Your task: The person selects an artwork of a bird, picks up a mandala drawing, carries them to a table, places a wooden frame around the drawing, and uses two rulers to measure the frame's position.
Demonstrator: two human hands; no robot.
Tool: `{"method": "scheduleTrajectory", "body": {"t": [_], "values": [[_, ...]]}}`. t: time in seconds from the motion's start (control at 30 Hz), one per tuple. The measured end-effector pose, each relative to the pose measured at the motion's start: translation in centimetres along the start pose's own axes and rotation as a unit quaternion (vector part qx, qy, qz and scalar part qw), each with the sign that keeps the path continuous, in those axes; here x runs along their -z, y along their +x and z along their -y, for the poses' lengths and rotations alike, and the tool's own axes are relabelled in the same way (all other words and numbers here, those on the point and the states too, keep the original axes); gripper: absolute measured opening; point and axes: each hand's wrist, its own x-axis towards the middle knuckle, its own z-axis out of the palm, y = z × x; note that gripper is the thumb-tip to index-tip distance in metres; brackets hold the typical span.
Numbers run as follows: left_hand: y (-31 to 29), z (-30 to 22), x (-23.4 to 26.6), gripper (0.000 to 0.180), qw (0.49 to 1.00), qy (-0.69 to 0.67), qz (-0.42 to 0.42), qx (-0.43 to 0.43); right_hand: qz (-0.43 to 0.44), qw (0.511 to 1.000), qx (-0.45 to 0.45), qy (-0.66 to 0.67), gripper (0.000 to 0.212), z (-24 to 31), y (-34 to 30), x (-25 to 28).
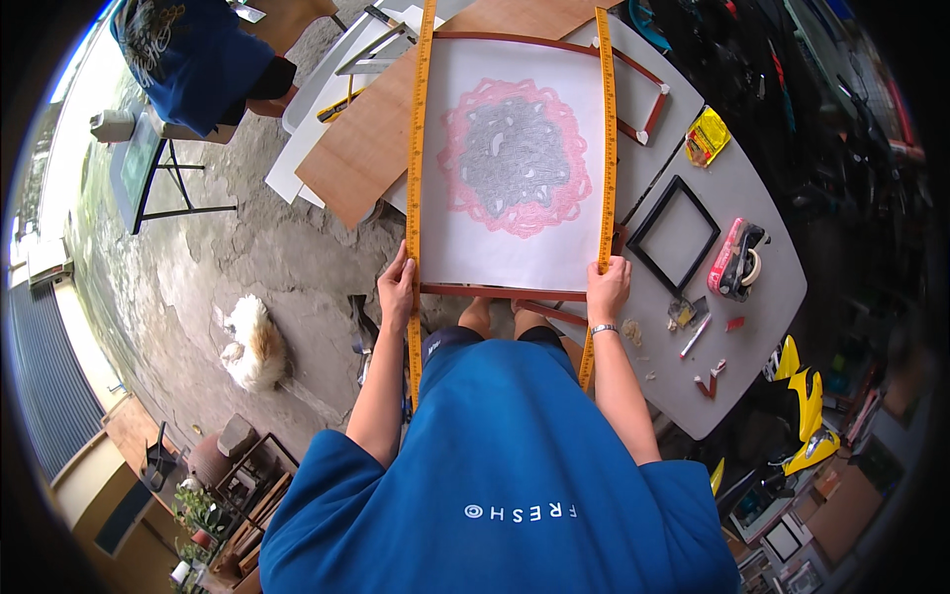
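The left hand [397,289] pinches one yellow ruler [416,148], the right hand [608,289] its twin [608,148]; the drawing [515,158] lies between and ahead of them. Best keep both rulers parallel, pressing lightly. Right of the right grip, a pink dispenser [727,249] holds tape [752,271]; farther ahead, the yellow packet's [707,137] contents I cannot tell.

Black frame [653,212] obstacle beside right grip [608,292]

Pink-grey drawing [515,158] between yellow rulers [420,148]
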Motion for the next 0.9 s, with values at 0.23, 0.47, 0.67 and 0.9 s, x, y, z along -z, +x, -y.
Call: {"method": "scheduleTrajectory", "body": {"t": [0.23,0.47,0.67,0.9], "values": [[0.14,0.19,0.12,0.047,1.0,-0.01,0.004,0.007,0.011,1.0,0.0,0.004,0.026,0.32,0.05,0.32],[0.07,0.0,-0.07,0.046,1.0,0.011,-0.007,0.001,0.029,1.0,-0.006,0.007,0.026,0.25,0.12,0.51],[0.18,0.36,0.2,0.046,1.0,0.009,-0.003,0.0,0.028,1.0,0.0,0.011,0.026,0.31,0.06,0.61],[0.09,-0.05,0.08,0.046,1.0,0.017,-0.004,0.006,0.033,0.999,-0.003,0.007,0.027,0.4,0.13,0.67]]}}
